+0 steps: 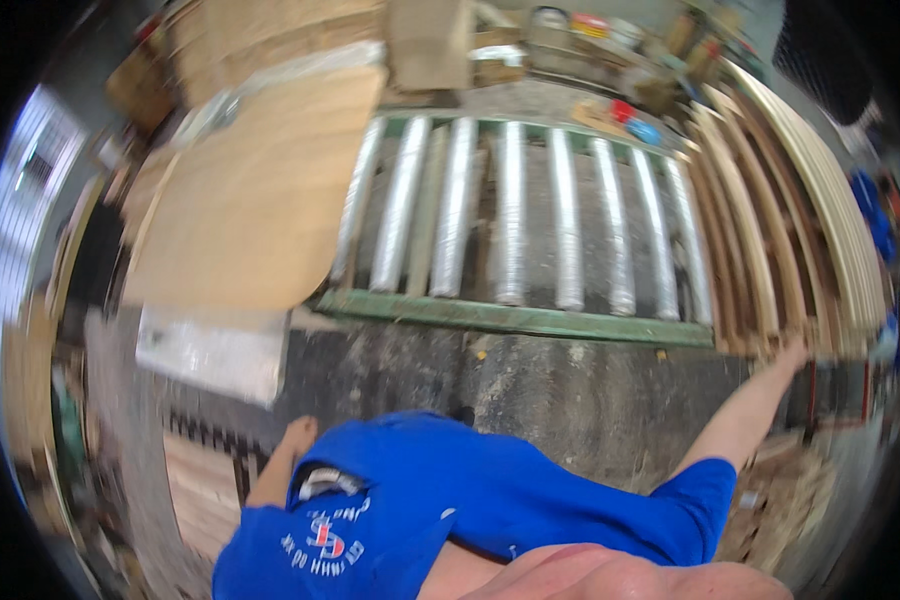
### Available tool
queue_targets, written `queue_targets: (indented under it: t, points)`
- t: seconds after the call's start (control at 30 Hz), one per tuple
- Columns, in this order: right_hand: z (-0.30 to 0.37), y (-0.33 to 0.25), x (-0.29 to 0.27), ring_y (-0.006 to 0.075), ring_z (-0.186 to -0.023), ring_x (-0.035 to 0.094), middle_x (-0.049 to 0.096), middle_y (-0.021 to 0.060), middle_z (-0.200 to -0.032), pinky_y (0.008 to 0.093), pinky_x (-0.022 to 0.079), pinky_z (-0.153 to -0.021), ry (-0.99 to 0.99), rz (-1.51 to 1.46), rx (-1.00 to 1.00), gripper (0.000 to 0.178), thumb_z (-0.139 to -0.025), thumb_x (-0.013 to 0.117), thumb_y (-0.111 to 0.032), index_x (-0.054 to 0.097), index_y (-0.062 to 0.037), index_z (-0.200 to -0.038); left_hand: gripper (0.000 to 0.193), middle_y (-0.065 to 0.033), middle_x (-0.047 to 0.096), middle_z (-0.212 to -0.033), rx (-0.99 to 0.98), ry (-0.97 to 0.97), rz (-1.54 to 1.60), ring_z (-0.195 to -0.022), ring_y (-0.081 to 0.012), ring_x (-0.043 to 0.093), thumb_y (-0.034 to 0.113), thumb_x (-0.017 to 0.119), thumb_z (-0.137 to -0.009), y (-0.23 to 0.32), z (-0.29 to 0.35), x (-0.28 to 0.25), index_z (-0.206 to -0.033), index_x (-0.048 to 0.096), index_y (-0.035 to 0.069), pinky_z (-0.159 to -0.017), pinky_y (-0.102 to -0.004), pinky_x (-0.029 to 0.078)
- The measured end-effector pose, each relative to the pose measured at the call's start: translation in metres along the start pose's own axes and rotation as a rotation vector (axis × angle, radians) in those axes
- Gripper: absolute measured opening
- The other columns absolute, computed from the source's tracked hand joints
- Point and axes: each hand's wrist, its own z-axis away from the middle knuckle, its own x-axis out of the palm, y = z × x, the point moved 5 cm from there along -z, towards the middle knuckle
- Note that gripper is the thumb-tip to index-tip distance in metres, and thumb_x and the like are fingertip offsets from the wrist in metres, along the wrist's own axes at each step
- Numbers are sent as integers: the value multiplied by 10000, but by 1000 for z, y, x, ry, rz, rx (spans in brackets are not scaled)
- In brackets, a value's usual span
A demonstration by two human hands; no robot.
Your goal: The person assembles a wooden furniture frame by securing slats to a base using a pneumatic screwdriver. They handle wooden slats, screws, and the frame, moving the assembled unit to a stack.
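Observation:
My right hand (792, 352) reaches out to the right, at the near ends of a row of wooden boards (775, 220). It seems to touch them, but blur hides how its fingers lie. Low on the left, my left hand (300, 433) hangs beside my blue shirt, away from the boards; its fingers are too smeared to read. The boards are long and pale-edged, with dark gaps between several of them, and stand at the right end of a roller conveyor (510, 318) with a green frame and silvery rollers.
A large tan sheet (260, 190) covers the conveyor's left side, with a whitish wrapped block (210, 350) below it. Pale slatted wood (200, 480) lies at lower left, and more stacked wood (780, 500) at lower right. Red and blue items (635, 122) sit beyond the rollers.

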Motion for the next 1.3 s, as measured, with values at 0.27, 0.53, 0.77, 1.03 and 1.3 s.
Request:
queue_targets:
  t: [0.27,0.53,0.77,1.03,1.3]
  points:
    - [305,170,87,245,-697,542,577,158,-788,365,450,-662,-78,37,-624,262,-853,561,-220,534,36,-800,299,-139,633,-904,-287,137,460,-792,-241,612,227,515,-791,-155,72,51,-1023,594,57,-722,-343,470]
    - [961,262,61,211,-964,554,599,115,-1002,291,441,-821,-2389,-69,-1346,302,-774,647,-131,594,-59,-1062,304,-144,628,-999,-548,211,627,-956,-317,586,232,522,-769,-311,214,101,-1010,608,68,-832,-368,460]
    - [1167,319,6,153,-829,607,646,99,-912,274,475,-716,-2701,337,-808,229,-821,603,-123,609,-14,-1023,301,-154,628,-985,-736,677,763,-925,-317,592,219,497,-804,-463,389,92,-1034,586,46,-805,-381,456]
    - [1343,349,-62,125,-788,593,644,71,-861,249,467,-704,-2915,220,-732,197,-841,583,-111,614,-15,-1011,304,-97,620,-973,-1025,1044,1141,-909,-184,580,213,517,-833,-575,513,90,-1072,571,33,-793,-301,448]
    - [1492,350,13,125,-769,615,656,84,-844,238,478,-696,-2742,220,-588,166,-849,572,-91,628,-7,-982,334,-103,615,-939,-561,665,864,-885,-198,579,236,517,-855,-724,383,-87,-1119,532,32,-793,-291,444]
